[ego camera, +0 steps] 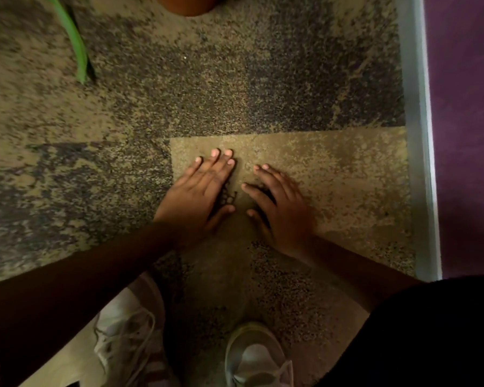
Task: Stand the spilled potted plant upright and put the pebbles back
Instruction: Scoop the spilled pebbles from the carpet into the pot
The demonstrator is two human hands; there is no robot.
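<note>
Both of my hands lie on the speckled carpet near the middle of the view. My left hand point(200, 191) is flat with straight fingers, and a small cluster of dark pebbles point(228, 197) shows at its inner edge. My right hand point(280, 203) sits just to the right, fingers slightly bent, palm down, with dark pebbles partly hidden under its fingers. At the top edge, the rim of a terracotta pot point(189, 5) is cut off by the frame. A long green leaf point(73, 40) stretches down from the upper left.
A grey baseboard point(418, 135) and a purple wall point(470, 121) run down the right side. My two white sneakers, the left sneaker point(129, 333) and the right sneaker point(259, 356), stand on the carpet point(235, 79) at the bottom.
</note>
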